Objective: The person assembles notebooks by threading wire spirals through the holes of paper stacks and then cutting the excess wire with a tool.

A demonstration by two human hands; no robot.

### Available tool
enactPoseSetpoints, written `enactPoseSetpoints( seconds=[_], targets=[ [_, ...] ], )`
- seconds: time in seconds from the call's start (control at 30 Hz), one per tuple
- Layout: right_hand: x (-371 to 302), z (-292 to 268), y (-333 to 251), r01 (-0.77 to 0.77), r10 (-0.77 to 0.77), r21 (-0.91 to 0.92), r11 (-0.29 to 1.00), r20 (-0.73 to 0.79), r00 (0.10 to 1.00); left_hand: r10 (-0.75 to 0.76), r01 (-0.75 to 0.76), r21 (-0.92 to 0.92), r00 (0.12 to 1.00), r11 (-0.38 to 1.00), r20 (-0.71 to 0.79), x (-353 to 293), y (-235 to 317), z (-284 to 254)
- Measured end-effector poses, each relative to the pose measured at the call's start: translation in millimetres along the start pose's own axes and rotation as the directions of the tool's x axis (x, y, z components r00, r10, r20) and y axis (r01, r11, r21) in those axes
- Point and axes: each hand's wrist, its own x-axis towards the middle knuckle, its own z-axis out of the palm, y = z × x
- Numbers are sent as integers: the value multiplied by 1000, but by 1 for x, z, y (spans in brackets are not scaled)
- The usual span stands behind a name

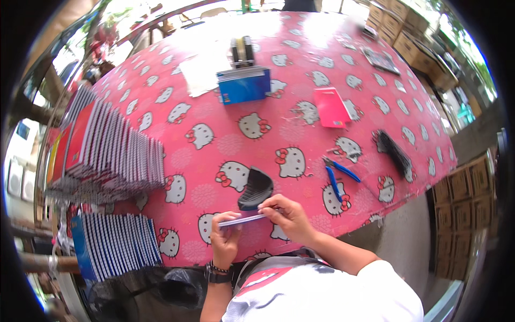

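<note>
Close to the table's near edge I hold a thin notebook [247, 219] nearly edge-on, its white page edge showing. My left hand [225, 236] grips its left end, thumb and fingers closed on it. My right hand [287, 217] pinches it toward the right end. Just beyond my hands lies a black, ribbed, wedge-shaped object [256, 190], whose kind I cannot make out. Blue-handled pliers [341, 178] rest to the right with their handles spread. Farther right is a long black bundle of thin strands or coils [394, 153]. A pink-red booklet [332, 108] lies beyond the pliers.
Red-covered spiral notebooks [107, 153] form a tall pile at the left. Blue spiral notebooks [117, 246] stand in a row nearer me. Several blue booklets [244, 87] stand before a tape dispenser [242, 52]. Brown cartons [462, 214] are stacked off the right edge.
</note>
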Motion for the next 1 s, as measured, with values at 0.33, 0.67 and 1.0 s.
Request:
enactPoseSetpoints(
  seconds=[0.33, 0.67, 1.0],
  targets=[
    [11, -103, -27, 99, -249, -551, 828, -203, 947, 417, -426, 778, 879, 462, 233, 12, 40, 41],
    [-26, -209, -23, -196, -165, -910, 366, -271, 948, 407, -458, 746, 872, 484, 271, 19, 44, 29],
    [-19, -168, -46, 159, -258, -354, 921, -252, 933, 394, -439, 769, 880, 466, 264, 20, 47, 32]
  ],
)
